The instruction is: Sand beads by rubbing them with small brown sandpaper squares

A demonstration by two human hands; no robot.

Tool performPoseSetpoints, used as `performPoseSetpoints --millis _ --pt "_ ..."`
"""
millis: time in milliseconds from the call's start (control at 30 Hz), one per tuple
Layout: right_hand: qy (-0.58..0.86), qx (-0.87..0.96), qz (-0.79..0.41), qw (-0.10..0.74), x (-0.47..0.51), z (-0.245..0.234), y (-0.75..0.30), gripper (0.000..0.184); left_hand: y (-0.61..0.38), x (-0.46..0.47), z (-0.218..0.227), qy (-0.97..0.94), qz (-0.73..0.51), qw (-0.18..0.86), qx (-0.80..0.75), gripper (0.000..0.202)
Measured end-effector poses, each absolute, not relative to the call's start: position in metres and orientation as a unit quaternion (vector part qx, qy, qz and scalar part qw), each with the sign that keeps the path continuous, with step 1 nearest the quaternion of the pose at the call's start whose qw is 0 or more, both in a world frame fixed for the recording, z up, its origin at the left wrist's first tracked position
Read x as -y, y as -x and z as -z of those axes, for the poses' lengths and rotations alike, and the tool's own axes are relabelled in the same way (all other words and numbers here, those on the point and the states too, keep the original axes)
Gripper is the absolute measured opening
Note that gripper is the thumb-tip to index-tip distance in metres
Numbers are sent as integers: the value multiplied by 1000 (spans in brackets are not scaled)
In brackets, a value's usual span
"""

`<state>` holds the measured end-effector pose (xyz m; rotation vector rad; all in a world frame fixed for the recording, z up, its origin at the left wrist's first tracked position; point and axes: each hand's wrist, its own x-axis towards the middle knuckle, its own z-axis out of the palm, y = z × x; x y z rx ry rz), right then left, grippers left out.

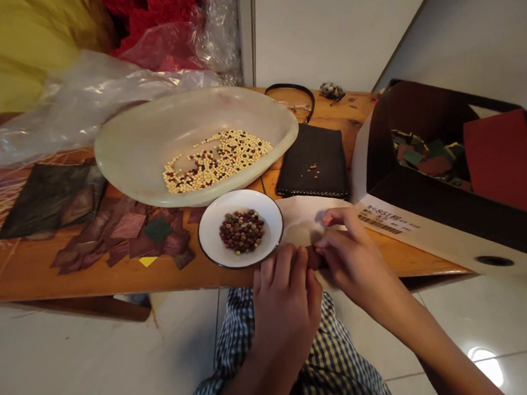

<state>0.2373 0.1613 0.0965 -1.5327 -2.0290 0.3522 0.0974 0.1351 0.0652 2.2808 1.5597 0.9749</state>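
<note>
My left hand (284, 289) and my right hand (351, 251) meet at the front edge of the wooden table (92, 275), fingers pinched together on a small reddish-brown piece (315, 257) between them. Just left of the hands stands a small white bowl (216, 240) holding dark mixed beads. Behind it sits a large pale basin (151, 139) with cream, red and dark beads in its middle. A white sheet of paper (299, 219) lies under my right hand.
Dark red and green square cut pieces (130, 231) are scattered on the table's left. A black pouch (314, 161) lies behind the paper. A dark cardboard box (446, 166) with coloured squares stands right. Clear plastic bags (103, 94) lie at the back left.
</note>
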Motion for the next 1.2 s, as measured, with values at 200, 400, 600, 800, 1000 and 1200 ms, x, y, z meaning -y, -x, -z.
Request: performPoseSetpoints --millis 200,400,600,800,1000,1200 --pt "574 735 -145 330 -163 -94 -246 14 -98 -136 -63 -772 -338 87 -531 28" --pt "578 714 -176 355 -148 -101 -256 10 -99 -136 -63 -769 -343 83 -532 28" --pt "605 673 -114 410 -119 -94 -270 12 -97 -135 -62 -775 -342 87 -525 29" --pt "648 505 -138 554 -73 -72 -295 9 -93 -136 -61 -784 -344 86 -510 30" --pt "686 563 -263 379 -47 -4 -294 18 -91 -137 -65 -790 -336 90 -505 28" --pt "663 622 -296 292 -105 79 -259 30 -91 -136 -64 -793 -333 79 -503 29"
